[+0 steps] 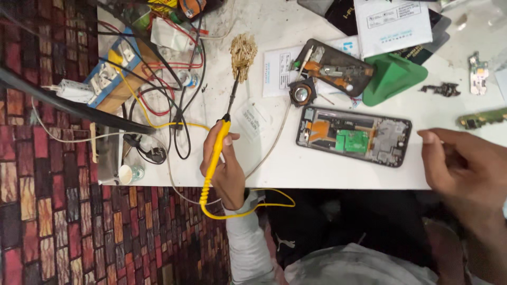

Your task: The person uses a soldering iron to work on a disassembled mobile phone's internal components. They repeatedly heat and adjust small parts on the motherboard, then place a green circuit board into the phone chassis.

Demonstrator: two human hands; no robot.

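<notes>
My left hand (224, 169) grips a yellow-handled soldering iron (217, 150). Its dark tip is pushed into a wad of brass cleaning wool (243, 51) on the white table (274, 163). A yellow cord (248, 211) loops from the handle below the table edge. My right hand (465, 163) rests at the table's front right, fingers curled together, with the fingertips just right of an opened phone (354, 136) that shows a green board and orange flex. Whether it pinches anything is unclear.
A second opened phone shell (335, 67), a round speaker part (302, 95), a green wedge stand (393, 78) and white packets (391, 21) lie further back. Tangled wires and a blue-and-wood power board (113, 74) crowd the left. Small circuit boards (483, 117) lie at the right.
</notes>
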